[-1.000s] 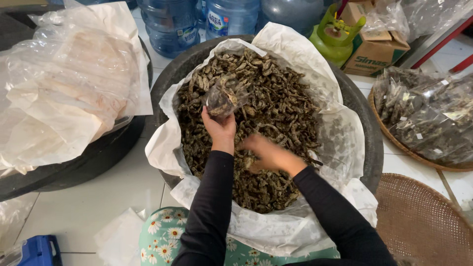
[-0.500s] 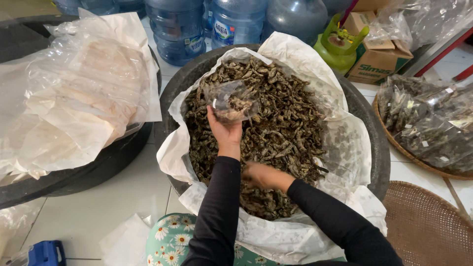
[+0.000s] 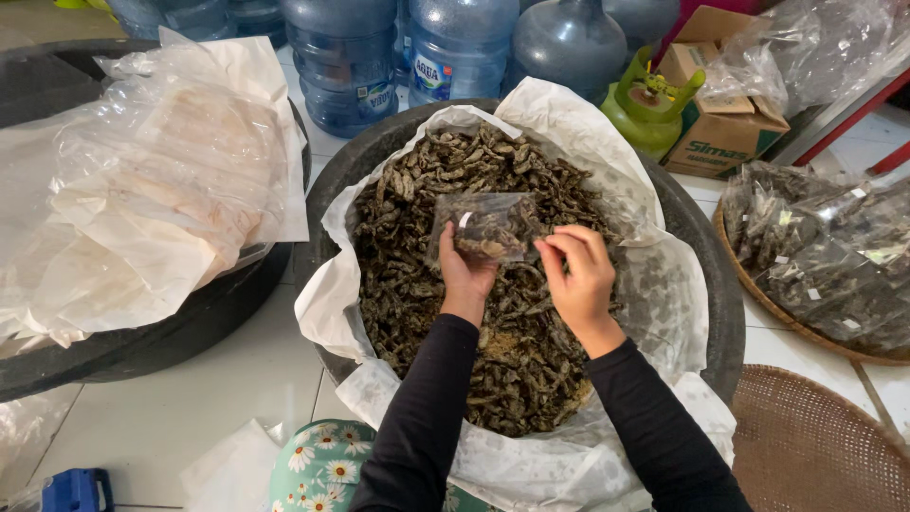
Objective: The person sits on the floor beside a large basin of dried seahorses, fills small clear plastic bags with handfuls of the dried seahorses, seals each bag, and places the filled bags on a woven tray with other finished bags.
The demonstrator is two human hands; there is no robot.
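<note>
My left hand (image 3: 466, 274) holds a small clear plastic bag (image 3: 486, 228) partly filled with dark dried pieces, raised over the middle of a large black basin (image 3: 706, 284). The basin is lined with white paper and clear plastic and heaped with dark dried chips (image 3: 445, 313). My right hand (image 3: 578, 273) is up beside the bag, fingers pinched together at its right edge; whether it holds any pieces I cannot tell. Both arms wear black sleeves.
A second black basin (image 3: 152, 341) covered with crumpled plastic and paper stands at the left. Blue water jugs (image 3: 346, 57) line the back with a green gas cylinder (image 3: 649, 109) and a cardboard box (image 3: 725, 123). Woven trays at the right hold filled bags (image 3: 825, 256); another tray (image 3: 815, 446) lies nearer.
My right hand has come up out of the dried chips to the bag's right edge. My left hand has kept the bag raised over the heap.
</note>
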